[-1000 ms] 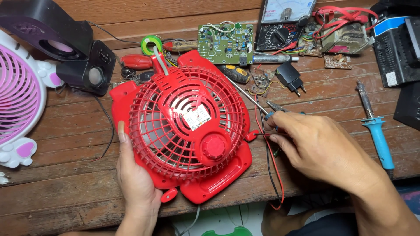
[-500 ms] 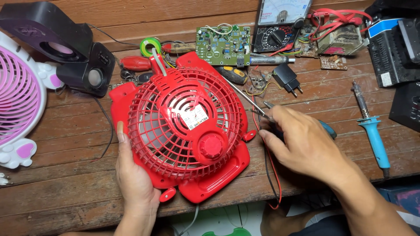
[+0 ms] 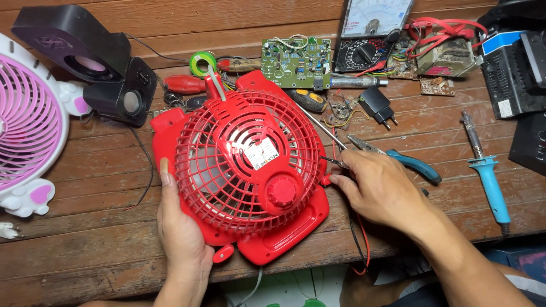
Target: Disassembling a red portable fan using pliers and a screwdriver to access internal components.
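While the red fan lies grille-up on the worktop, both hands work at its rim.

Head view, fan: the red fan [image 3: 250, 170] lies flat near the front edge of the wooden worktop [image 3: 85, 239], round grille facing up, its base corner toward the person.
Head view, fan axis: the housing's long axis runs on a diagonal, from the carrying loop at the far side to the foot at the near right; the hub knob sits low and right of the grille's centre.
Head view, left hand: the left hand [image 3: 179, 233] clamps the fan's near-left edge, thumb up along the grille rim, steadying it.
Head view, right hand: the right hand [image 3: 381, 190] rests at the fan's right edge, fingers pinched together on a thin metal probe [image 3: 333, 162] whose tip points left at the grille rim.
Head view, key relation: the fan lies directly left of the right hand's grip, touching or almost touching it; the right hand is the nearer one to that side seam.
Head view, wires: a red and a black lead [image 3: 364, 244] trail under the right wrist and over the worktop's front edge.
Head view, nearby: blue-handled pliers [image 3: 398, 159] lie just behind the right hand; a blue soldering iron [image 3: 489, 176] lies well apart to the right; a green circuit board [image 3: 296, 57] and a meter [image 3: 369, 34] sit at the back; a pink fan [image 3: 28, 125] stands at far left.
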